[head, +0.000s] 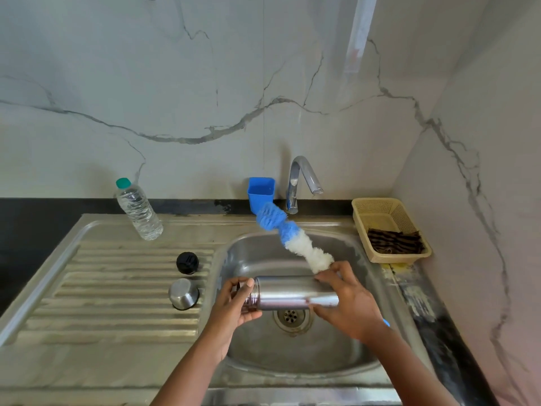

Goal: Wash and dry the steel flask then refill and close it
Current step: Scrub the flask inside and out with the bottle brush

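Your left hand (234,303) grips the steel flask (295,291) horizontally over the sink (292,353); your right hand (345,300) grips its base and the bottle brush (292,238), pointing to 11 o'clock.

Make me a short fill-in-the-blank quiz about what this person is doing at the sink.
1. The steel flask is held on its side above the ____.
2. The right hand holds a blue and white bottle ____ against the flask.
3. The black cap and steel cup rest on the ribbed ____.
4. The beige basket sits to the ____ of the tap.

Answers: sink; brush; drainboard; right
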